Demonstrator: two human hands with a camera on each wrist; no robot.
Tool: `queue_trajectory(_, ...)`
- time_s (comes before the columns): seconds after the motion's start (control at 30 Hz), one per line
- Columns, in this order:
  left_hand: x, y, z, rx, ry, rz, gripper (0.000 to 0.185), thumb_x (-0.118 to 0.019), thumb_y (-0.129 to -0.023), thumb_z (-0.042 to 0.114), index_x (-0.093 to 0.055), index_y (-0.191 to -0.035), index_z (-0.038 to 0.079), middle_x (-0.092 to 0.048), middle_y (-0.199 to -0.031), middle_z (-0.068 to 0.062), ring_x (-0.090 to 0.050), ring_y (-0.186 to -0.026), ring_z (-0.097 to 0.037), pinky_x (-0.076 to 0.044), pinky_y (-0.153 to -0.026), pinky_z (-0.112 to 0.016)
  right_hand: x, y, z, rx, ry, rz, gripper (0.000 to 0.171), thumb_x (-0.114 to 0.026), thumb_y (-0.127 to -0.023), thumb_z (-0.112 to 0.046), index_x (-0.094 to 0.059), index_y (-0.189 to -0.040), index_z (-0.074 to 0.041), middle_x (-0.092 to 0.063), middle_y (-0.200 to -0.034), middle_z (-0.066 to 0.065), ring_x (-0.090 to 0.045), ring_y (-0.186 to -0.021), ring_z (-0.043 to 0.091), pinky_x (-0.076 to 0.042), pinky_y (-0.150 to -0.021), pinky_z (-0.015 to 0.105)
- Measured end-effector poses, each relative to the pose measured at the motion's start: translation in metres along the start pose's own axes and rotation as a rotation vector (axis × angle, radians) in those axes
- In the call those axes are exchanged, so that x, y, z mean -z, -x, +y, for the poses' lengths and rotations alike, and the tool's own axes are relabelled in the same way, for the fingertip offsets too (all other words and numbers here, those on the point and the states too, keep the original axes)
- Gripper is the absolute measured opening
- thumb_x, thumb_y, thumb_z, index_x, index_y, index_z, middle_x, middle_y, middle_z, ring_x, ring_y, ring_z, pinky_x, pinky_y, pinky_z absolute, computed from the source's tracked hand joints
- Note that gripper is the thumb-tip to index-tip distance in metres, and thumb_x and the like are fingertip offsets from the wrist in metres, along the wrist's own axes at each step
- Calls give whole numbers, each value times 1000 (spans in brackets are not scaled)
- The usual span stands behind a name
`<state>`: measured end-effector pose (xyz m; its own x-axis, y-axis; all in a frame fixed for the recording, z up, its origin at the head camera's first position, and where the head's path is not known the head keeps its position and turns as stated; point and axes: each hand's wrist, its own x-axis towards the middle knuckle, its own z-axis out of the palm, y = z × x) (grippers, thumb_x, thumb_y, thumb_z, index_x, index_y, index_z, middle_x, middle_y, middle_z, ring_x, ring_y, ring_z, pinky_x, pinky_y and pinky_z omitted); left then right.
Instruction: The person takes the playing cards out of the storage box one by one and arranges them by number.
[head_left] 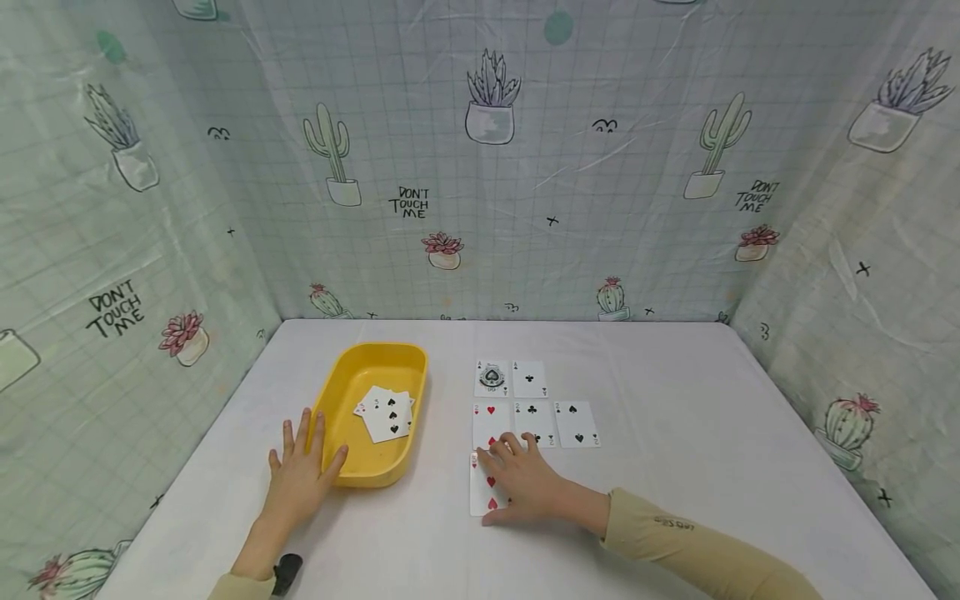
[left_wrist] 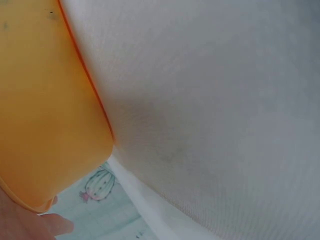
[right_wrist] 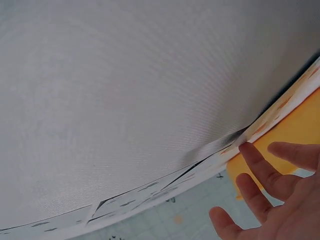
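Nearest us, the right sleeve [head_left: 697, 542] crosses the worktop [head_left: 660, 367]. We see loose cards [head_left: 387, 417] in the yellow tray [head_left: 367, 472], a spade uppermost; the left hand [head_left: 296, 479] touches its rim, grip apart, fingers spread. Beside the tray lie two aces [head_left: 529, 379] above three twos [head_left: 577, 425]. The right hand [head_left: 528, 483], grip also apart, touches and partly hides a heart card [head_left: 482, 493] below them.
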<state>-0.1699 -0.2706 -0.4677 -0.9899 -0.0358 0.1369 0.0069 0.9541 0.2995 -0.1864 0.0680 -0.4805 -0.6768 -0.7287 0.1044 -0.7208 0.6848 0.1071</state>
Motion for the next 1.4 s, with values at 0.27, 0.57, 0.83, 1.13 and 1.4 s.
queue_trajectory(0.27,-1,0,0,-3,-1,3,75,-37,-91,46,-11,-142,-2,-7,-147,-27,0,-132,-51,-8,-93,-73,3,0,2,3,28,22,88,-47,-70,-73,-38,-133,-13,-49,-115,2,-37,-112,21,-33,-90,50)
queue_trajectory(0.57,1,0,0,-6,2,-6,75,-38,-91,46,-11,-142,-2,-6,-147,-26,-1,-131,-51,-8,-93,-74,12,-8,7,-39,-10,6,80,-50,-73,-67,-38,-133,-15,-47,-118,0,-35,-114,21,-31,-92,49)
queue_trajectory(0.83,1,1,0,-12,8,2,75,-37,-91,48,-13,-141,-2,-7,-147,-26,-3,-131,-52,-9,-93,-73,21,-18,8,-54,-41,26,71,-51,-77,-60,-41,-132,-16,-47,-120,0,-35,-116,22,-32,-91,50)
queue_trajectory(1.13,3,1,1,-9,5,-5,75,-38,-91,46,-12,-141,-2,-6,-147,-26,-1,-132,-51,-8,-93,-73,38,-37,5,-50,-70,24,69,-50,-80,-57,-39,-134,-15,-46,-125,1,-33,-118,22,-30,-94,49)
queue_trajectory(1.4,5,1,2,-5,-3,-32,74,-36,-92,46,-9,-142,-1,-4,-148,-25,0,-132,-51,-7,-94,-73,45,-55,3,-45,-54,50,70,-48,-80,-59,-37,-136,-18,-44,-126,0,-33,-119,22,-30,-94,49)
